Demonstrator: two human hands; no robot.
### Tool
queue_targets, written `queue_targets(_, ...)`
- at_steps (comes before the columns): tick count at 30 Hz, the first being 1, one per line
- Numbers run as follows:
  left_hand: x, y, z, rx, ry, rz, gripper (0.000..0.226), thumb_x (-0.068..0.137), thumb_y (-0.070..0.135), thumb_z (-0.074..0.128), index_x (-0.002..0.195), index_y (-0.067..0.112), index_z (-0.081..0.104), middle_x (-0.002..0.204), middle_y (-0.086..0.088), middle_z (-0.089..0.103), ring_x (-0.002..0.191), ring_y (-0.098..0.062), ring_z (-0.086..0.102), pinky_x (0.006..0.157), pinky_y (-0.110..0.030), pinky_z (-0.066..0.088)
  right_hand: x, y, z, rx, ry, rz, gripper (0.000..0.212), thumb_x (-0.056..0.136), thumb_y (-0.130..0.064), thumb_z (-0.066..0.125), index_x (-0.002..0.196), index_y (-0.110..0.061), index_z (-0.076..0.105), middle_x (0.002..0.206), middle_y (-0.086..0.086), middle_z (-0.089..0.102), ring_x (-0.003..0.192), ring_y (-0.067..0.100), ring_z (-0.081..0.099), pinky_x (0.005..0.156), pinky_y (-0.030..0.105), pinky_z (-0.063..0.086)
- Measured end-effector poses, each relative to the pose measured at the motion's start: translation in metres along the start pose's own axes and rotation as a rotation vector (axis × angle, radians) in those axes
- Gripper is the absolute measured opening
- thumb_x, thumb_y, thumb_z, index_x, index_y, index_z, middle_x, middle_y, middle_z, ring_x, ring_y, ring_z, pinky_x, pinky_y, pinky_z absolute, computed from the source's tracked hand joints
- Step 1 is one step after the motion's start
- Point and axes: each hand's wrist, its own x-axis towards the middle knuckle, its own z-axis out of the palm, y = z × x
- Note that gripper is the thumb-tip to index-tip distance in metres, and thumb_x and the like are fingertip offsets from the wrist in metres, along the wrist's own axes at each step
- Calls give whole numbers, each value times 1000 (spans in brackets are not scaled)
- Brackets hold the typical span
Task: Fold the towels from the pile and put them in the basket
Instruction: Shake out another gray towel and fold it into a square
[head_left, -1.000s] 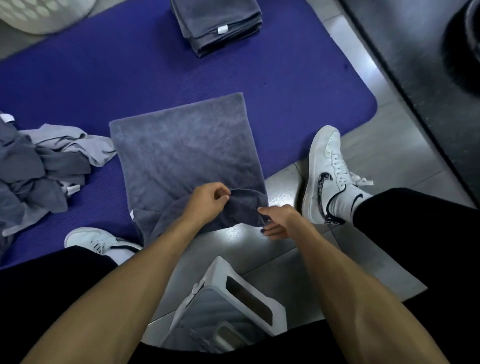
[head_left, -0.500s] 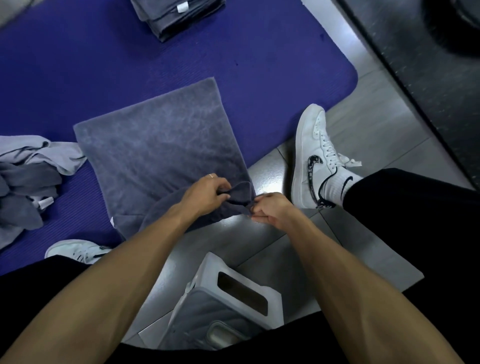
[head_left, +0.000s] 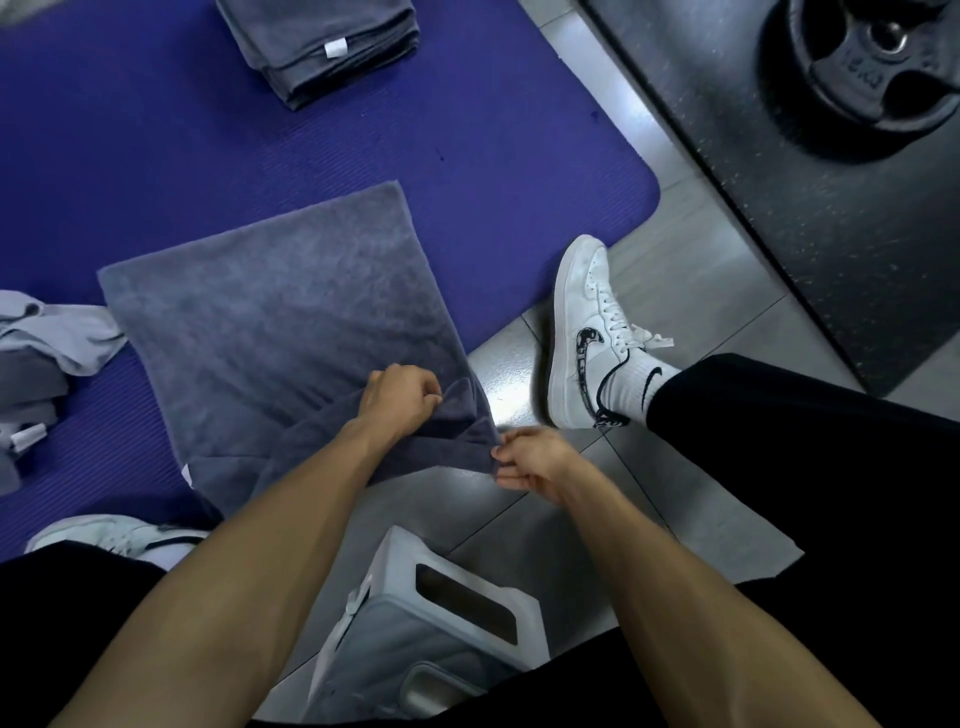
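A dark grey towel (head_left: 280, 322) lies spread on the purple mat (head_left: 130, 145), its near edge bunched up off the floor. My left hand (head_left: 402, 395) grips a fold of that near edge. My right hand (head_left: 530, 460) pinches the towel's near right corner. A stack of folded grey towels (head_left: 322, 41) sits at the top of the mat. The unfolded pile of grey towels (head_left: 41, 358) lies at the left edge. The basket is out of view.
A white plastic stool (head_left: 441, 623) stands between my forearms. My white sneakers (head_left: 587, 332) rest on the grey tile floor, the other shoe (head_left: 114, 535) at the mat's near edge. A black weight plate (head_left: 872, 67) lies on dark rubber flooring at the top right.
Both hands keep hold of the towel's near edge and have drawn closer together at the right corner. The camera has shifted, so the white basket has left the frame.
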Motion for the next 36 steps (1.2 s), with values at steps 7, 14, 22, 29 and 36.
queue_targets(7, -4, -19, -3, -111, -33, -40, 13, 88, 28, 67, 99, 27, 72, 99, 6, 72, 96, -17, 65, 87, -38, 54, -9, -14, 4, 60, -26, -10, 15, 96, 9, 51, 97, -6, 53, 93, 18, 65, 74, 24, 70, 65, 31, 62)
queue_targets(14, -18, -10, -27, -404, 12, 106, 12, 92, 15, 58, 88, 23, 66, 76, 11, 68, 71, 2, 61, 73, -24, 49, -11, -21, -2, 154, -55, -7, 25, 89, 9, 63, 113, 6, 59, 90, 22, 72, 69, 22, 74, 60, 27, 60)
queue_targets(22, -39, -17, -40, -474, -111, 237, 32, 90, 16, 52, 103, 32, 76, 83, 5, 76, 80, -20, 71, 77, -39, 56, -18, -30, -7, 204, -117, -29, 10, 94, 3, 57, 100, -2, 64, 88, 14, 75, 73, 21, 75, 63, 29, 61)
queue_targets(29, -57, -5, -20, -526, -128, 259, 31, 94, 2, 54, 112, 17, 75, 104, 9, 75, 100, -1, 68, 95, -24, 51, -19, -37, -3, 162, -195, -20, 15, 96, 0, 53, 95, -8, 66, 85, 11, 76, 72, 18, 74, 62, 26, 60)
queue_targets(36, -58, 0, -14, -585, -104, 232, 27, 94, 0, 58, 115, 9, 73, 111, 2, 73, 102, 1, 67, 94, -16, 48, -14, -40, -1, 127, -219, -19, 13, 96, -4, 56, 91, -9, 67, 85, 10, 76, 77, 20, 74, 72, 29, 60)
